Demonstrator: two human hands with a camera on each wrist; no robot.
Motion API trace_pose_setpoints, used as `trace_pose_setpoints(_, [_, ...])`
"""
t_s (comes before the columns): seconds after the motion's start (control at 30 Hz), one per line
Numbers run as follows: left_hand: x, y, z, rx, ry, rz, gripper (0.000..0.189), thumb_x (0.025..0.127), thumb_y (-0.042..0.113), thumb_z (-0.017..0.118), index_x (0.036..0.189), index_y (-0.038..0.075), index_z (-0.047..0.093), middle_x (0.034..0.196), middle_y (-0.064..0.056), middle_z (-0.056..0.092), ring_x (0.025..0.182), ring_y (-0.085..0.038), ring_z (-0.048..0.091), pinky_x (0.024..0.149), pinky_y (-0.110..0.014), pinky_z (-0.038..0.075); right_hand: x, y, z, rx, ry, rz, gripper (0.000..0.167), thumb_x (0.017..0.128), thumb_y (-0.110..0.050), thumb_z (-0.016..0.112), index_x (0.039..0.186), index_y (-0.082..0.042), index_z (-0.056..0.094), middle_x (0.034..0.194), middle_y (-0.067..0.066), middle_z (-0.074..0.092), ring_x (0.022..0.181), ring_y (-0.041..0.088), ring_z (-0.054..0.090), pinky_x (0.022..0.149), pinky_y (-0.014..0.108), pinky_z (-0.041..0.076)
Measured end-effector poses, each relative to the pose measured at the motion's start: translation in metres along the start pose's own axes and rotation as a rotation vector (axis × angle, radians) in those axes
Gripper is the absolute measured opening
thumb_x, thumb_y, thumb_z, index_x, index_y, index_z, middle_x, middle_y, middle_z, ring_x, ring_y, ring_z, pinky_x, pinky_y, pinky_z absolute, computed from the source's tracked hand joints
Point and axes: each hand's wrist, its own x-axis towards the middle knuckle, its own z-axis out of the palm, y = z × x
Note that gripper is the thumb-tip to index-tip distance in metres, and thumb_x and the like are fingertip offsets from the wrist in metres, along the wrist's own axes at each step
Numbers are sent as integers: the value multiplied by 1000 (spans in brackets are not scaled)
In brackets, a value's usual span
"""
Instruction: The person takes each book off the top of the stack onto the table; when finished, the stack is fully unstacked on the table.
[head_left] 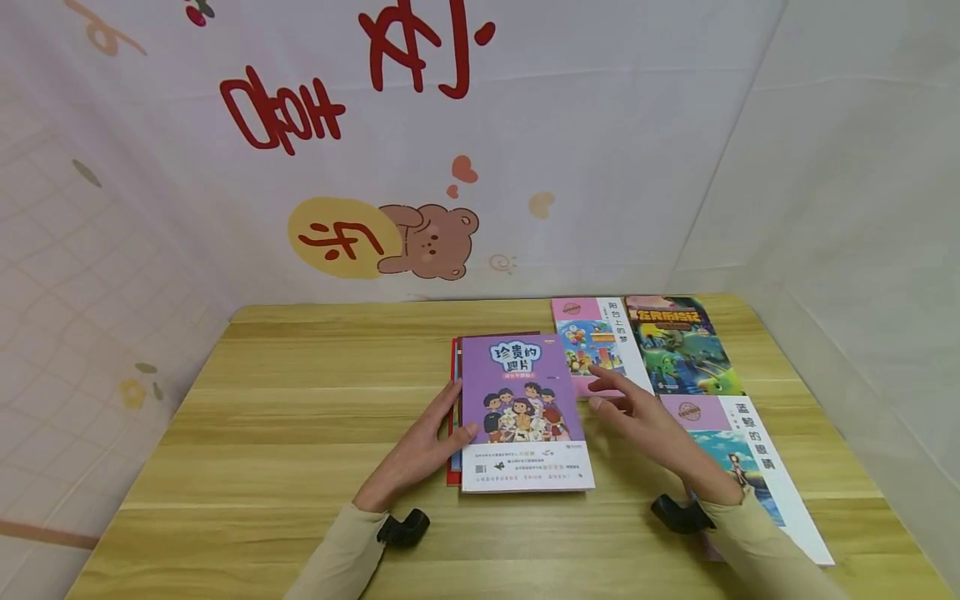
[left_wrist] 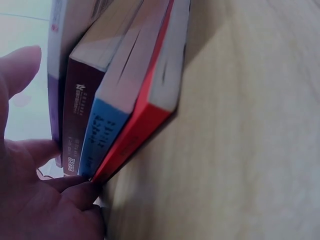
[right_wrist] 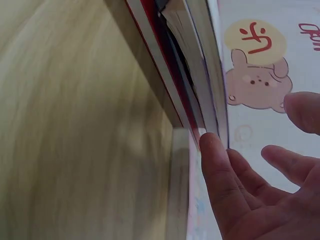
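A purple-and-white book [head_left: 521,408] with cartoon children on its cover tops a stack of books near the table's middle. Below it lie a dark maroon book [left_wrist: 82,105], a blue book [left_wrist: 102,132] and a red book [left_wrist: 135,137]. My left hand [head_left: 423,446] rests its fingers against the spines on the stack's left side, and its thumb stands apart from the top book in the left wrist view. At the stack's right side is my right hand [head_left: 637,421], fingers loosely spread, fingertips close to the page edges in the right wrist view. It holds nothing.
Right of the stack, a pink-and-white book [head_left: 592,333] lies at the back beside a dinosaur book [head_left: 678,346]. Another pink-and-white book [head_left: 765,483] lies in front of them, partly behind my right forearm. A printed white curtain [head_left: 600,125] hangs behind the wooden table [head_left: 300,433].
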Motion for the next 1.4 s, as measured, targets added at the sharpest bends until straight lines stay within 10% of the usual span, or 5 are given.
trace_pose_setpoints(0.7, [2, 2, 0, 12, -26, 3, 65, 106, 41, 59, 163, 23, 33, 173, -13, 8, 156, -42, 14, 119, -65, 22, 25, 6, 21, -31, -28, 58, 60, 107, -30, 58, 159, -5, 39, 157, 27, 42, 135, 51, 50, 104, 59, 48])
trace_pose_setpoints(1.0, [2, 2, 1, -3, -37, 25, 66, 106, 36, 60, 163, 18, 32, 173, -14, 7, 156, -41, 14, 120, -62, 22, 16, 6, 17, 107, 45, 92, 46, 103, -25, 67, 148, -17, 59, 153, 19, 50, 113, 36, 67, 81, 37, 59])
trace_pose_setpoints(1.4, [2, 0, 1, -2, -45, 41, 70, 104, 32, 63, 164, 16, 30, 173, -16, 5, 155, -42, 15, 119, -62, 24, -2, 2, 2, 255, 88, 104, 44, 104, -28, 66, 146, -14, 61, 153, 15, 49, 81, 27, 75, 67, 37, 61])
